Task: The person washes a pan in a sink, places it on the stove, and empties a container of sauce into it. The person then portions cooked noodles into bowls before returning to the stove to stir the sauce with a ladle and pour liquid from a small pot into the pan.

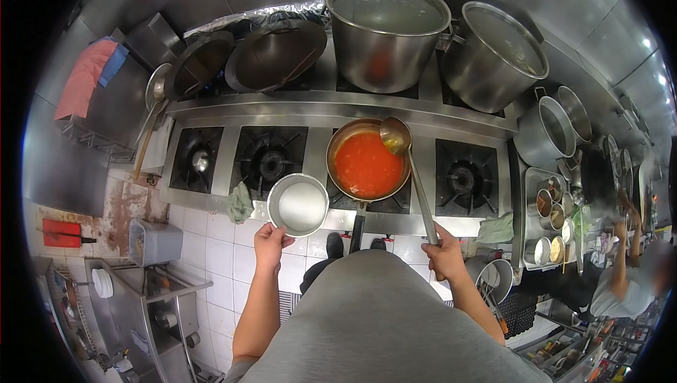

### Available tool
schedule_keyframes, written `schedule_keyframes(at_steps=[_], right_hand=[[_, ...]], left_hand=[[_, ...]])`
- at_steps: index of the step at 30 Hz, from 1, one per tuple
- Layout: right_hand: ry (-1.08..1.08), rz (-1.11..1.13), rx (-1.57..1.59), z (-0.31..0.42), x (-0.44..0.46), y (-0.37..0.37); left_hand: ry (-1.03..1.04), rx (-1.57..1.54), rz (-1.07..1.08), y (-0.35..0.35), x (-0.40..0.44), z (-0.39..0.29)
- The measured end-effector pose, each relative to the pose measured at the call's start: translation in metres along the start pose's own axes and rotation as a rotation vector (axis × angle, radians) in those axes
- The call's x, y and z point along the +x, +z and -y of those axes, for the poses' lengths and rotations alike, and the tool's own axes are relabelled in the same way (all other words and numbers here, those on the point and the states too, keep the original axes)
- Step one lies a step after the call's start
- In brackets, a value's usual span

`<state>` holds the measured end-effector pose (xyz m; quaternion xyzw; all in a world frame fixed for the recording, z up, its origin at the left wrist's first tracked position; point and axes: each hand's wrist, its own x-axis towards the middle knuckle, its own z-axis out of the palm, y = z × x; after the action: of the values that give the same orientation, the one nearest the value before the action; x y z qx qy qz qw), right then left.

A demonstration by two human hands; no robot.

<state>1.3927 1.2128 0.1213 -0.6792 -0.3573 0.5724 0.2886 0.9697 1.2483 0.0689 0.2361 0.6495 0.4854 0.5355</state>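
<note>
My left hand grips the near rim of a round metal pot with a pale, whitish inside, held at the stove's front edge. In my right hand is the handle of a long metal ladle. The ladle's bowl is over the right rim of a frying pan and holds a little yellowish liquid. Orange-red sauce fills the pan, which sits on a burner with its black handle pointing toward me, untouched by either hand.
Two large stockpots and two dark woks line the back shelf. Cloths lie at the stove's front edge. On the right, a tray holds several small containers. Another person is at the far right.
</note>
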Motion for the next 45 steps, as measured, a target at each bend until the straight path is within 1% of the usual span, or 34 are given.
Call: schedule_keyframes(at_steps=[19, 22, 25, 28, 31, 33, 34, 35, 37, 40, 41, 43, 45], right_hand=[[-0.005, -0.009, -0.005, -0.007, 0.002, 0.001], [-0.004, -0.011, -0.015, -0.007, 0.001, 0.001], [0.012, -0.001, -0.012, -0.004, -0.001, 0.002], [0.012, 0.003, -0.032, -0.003, 0.0, 0.004], [-0.004, 0.001, -0.048, -0.006, 0.002, 0.006], [-0.034, -0.04, -0.293, -0.005, 0.004, 0.01], [-0.112, -0.106, -0.507, -0.017, 0.012, 0.013], [-0.101, -0.126, -0.503, -0.03, 0.022, 0.015], [-0.277, -0.143, -0.682, -0.059, 0.041, 0.02], [-0.333, -0.176, -0.834, -0.089, 0.058, 0.031], [-0.386, -0.192, -0.845, -0.098, 0.062, 0.034], [-0.381, -0.164, -0.852, -0.111, 0.064, 0.038], [-0.34, -0.102, -0.805, -0.103, 0.055, 0.036]], left_hand=[[0.006, -0.015, 0.014, 0.001, 0.002, 0.001], [-0.01, -0.003, -0.031, -0.001, -0.002, 0.0], [-0.022, 0.045, -0.003, -0.004, -0.005, 0.005], [-0.054, 0.006, 0.024, 0.004, -0.007, 0.01], [-0.044, -0.025, 0.03, 0.011, -0.006, 0.009], [-0.034, -0.033, 0.052, 0.014, -0.005, 0.006], [-0.022, -0.041, 0.062, 0.014, -0.005, 0.004], [-0.027, -0.038, 0.084, 0.015, -0.004, 0.002], [-0.014, -0.021, 0.057, 0.017, -0.004, -0.002], [-0.01, 0.002, 0.052, 0.013, -0.005, -0.004], [-0.004, 0.004, 0.038, 0.011, -0.004, -0.003], [-0.014, 0.034, 0.018, 0.005, -0.004, -0.001], [-0.026, 0.066, 0.026, 0.004, -0.01, -0.001]])
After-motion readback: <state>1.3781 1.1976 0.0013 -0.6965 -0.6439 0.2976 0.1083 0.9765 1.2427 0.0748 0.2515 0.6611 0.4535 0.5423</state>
